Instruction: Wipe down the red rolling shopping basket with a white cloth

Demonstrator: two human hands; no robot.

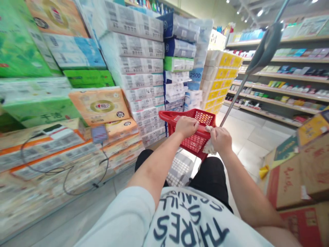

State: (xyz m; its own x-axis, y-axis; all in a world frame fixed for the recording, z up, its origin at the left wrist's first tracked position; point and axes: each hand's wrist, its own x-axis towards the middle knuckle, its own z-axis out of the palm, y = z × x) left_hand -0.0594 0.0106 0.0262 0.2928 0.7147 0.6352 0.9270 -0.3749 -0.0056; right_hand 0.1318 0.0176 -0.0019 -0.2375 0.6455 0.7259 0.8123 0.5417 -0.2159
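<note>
Both my hands are at the handle of a red shopping cart [197, 144] in front of my body. My left hand [187, 127] is closed around the handle's left part. At its right end, my right hand [221, 139] is closed in a fist on the handle, with white, fluffy cloth-like material [209, 148] at its thumb and below it. From behind this hand a thin metal pole [234, 99] slants up to the right, bearing a dark grey, flat piece [266, 48]. Whether my right fingers also grip the pole I cannot tell.
Tall stacks of wrapped tissue packs [142, 51] line the left, with loose cables [69, 171] over the lower packs. Cardboard boxes [288, 171] stand close on the right. Shelves of goods [285, 75] run behind, beyond a tiled floor [246, 147].
</note>
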